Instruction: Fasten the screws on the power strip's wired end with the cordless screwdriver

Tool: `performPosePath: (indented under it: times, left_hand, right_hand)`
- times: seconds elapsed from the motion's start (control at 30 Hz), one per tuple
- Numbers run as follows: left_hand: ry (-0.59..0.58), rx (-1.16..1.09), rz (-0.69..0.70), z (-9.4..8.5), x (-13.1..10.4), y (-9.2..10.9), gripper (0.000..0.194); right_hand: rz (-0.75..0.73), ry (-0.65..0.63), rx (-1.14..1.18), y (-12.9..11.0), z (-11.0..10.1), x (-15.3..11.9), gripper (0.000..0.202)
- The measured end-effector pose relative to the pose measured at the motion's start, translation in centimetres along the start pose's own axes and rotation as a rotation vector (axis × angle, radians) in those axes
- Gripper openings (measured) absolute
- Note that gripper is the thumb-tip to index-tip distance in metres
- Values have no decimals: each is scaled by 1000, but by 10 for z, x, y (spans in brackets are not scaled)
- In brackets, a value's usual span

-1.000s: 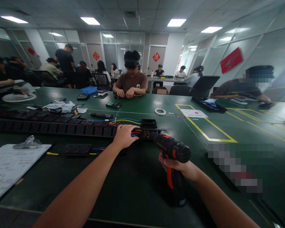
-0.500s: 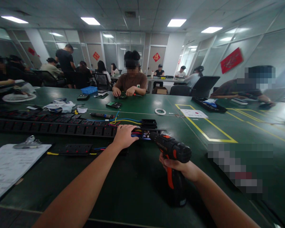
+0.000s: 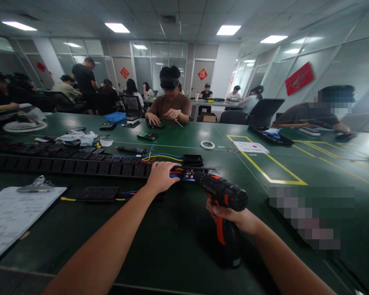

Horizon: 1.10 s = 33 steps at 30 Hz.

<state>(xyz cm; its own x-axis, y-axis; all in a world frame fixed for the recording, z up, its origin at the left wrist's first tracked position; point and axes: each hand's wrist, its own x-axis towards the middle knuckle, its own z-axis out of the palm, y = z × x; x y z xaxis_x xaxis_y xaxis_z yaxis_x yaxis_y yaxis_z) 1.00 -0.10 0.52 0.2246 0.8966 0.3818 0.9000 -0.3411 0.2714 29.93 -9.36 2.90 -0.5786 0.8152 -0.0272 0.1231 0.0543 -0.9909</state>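
Observation:
My left hand (image 3: pixel 162 177) is wrapped over the right end of a long black power strip (image 3: pixel 80 166), thumb pointing right. Just past the thumb, coloured wires run to a small blue part with metal terminals (image 3: pixel 189 174) at the strip's open end. A black and orange cordless drill (image 3: pixel 223 189) is in my right hand (image 3: pixel 226 212), its fingers around the grip. The drill's nose points left and is close to the terminals; whether the bit touches them I cannot tell. A short socket piece (image 3: pixel 101 193) with wires lies in front of the strip.
A clipboard with paper (image 3: pixel 21 213) lies at left. Behind the strip are blue and yellow wires (image 3: pixel 162 155), a dark pen-shaped tool (image 3: pixel 131 150) and a white tape ring (image 3: pixel 207 144). Across the green table (image 3: pixel 252 233) a co-worker (image 3: pixel 171 104) handles a dark device.
My hands and the drill have hardly moved. Across the table, the co-worker's hand has come away from a red-handled screwdriver, which now lies on the table.

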Motion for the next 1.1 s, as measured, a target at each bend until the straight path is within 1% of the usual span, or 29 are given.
performPosePath:
  times: [0.13, 0.33, 0.67, 0.87, 1.1]
  left_hand:
    - [6, 2, 1, 0, 0, 0, 54]
    - [9, 6, 7, 0, 0, 0, 55]
    - [6, -2, 4, 2, 1, -1, 55]
    - [20, 1, 11, 4, 0, -3, 55]
    - [19, -3, 8, 4, 1, -2, 55]
  right_hand:
    - [10, 19, 2, 1, 1, 0, 50]
    - [11, 12, -52, 0, -2, -1, 50]
    - [-29, 8, -63, -1, -1, 1, 48]
    - [8, 18, -27, 0, 0, 0, 47]
    - [4, 11, 5, -2, 2, 1, 50]
